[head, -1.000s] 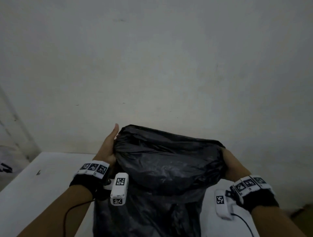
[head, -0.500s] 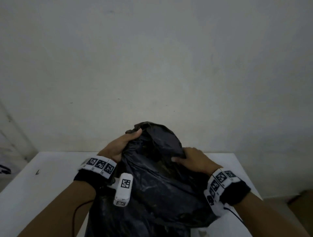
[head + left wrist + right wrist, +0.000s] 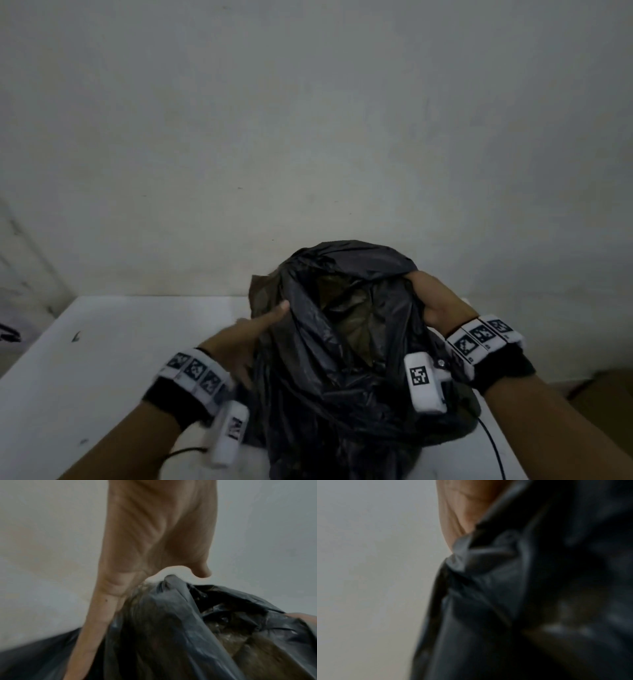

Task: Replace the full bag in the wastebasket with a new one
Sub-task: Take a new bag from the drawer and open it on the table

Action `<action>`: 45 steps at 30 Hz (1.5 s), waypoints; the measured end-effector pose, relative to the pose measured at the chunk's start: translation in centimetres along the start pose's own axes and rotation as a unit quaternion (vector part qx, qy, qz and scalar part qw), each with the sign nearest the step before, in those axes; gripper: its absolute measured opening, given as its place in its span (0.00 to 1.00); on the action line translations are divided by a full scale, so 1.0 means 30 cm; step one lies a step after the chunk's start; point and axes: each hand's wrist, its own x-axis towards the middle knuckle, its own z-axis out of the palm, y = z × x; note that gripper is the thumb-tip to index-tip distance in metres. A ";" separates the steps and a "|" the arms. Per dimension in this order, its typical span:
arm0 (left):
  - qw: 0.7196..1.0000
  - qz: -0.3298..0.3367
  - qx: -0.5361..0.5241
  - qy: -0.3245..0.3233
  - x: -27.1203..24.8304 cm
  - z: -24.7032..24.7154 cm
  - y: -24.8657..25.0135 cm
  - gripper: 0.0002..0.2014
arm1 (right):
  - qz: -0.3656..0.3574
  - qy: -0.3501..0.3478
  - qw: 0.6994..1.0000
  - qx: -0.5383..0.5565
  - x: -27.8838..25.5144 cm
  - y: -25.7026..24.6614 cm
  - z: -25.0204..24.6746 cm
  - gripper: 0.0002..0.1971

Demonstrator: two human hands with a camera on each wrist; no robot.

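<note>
Two hands are working at the mouth of a black trash bag [image 3: 342, 370], which is standing on the white counter [image 3: 102, 359] near its right end, in front of a plain wall [image 3: 308, 120]. The bag's mouth is gaping upward, and brownish contents are showing dimly inside it, too dark to identify. The right hand [image 3: 435, 301] is gripping the far right part of the rim, fingers curled into the plastic; in the right wrist view bunched plastic [image 3: 488, 588] is filling the frame under the palm [image 3: 458, 509]. The left hand [image 3: 246, 339] is lying against the left side of the bag with its fingers stretched fairly straight, the thumb [image 3: 97, 622] running down beside the plastic [image 3: 163, 628]; whether it is pinching the film I cannot tell. Half a second ago both hands were clutching the gathered top shut; the mouth is now spread apart, with the right hand further right and the left hand lower on the side.
</note>
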 end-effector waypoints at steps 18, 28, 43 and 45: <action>0.903 0.173 -0.330 -0.215 -0.039 0.040 0.032 0.23 | -0.165 0.251 0.936 0.181 -0.551 0.081 -0.235 0.22; 0.954 0.027 -0.124 -0.271 -0.191 0.450 -0.156 0.18 | 0.005 0.097 0.989 -0.111 -1.001 0.334 -0.348 0.23; 0.884 0.295 -0.037 -0.361 -0.371 1.227 0.172 0.18 | -0.256 0.439 0.861 0.016 -1.338 0.184 -0.876 0.18; 0.880 0.324 -0.066 -0.342 -0.375 1.316 0.188 0.20 | -0.288 0.463 0.838 0.010 -1.368 0.197 -0.963 0.21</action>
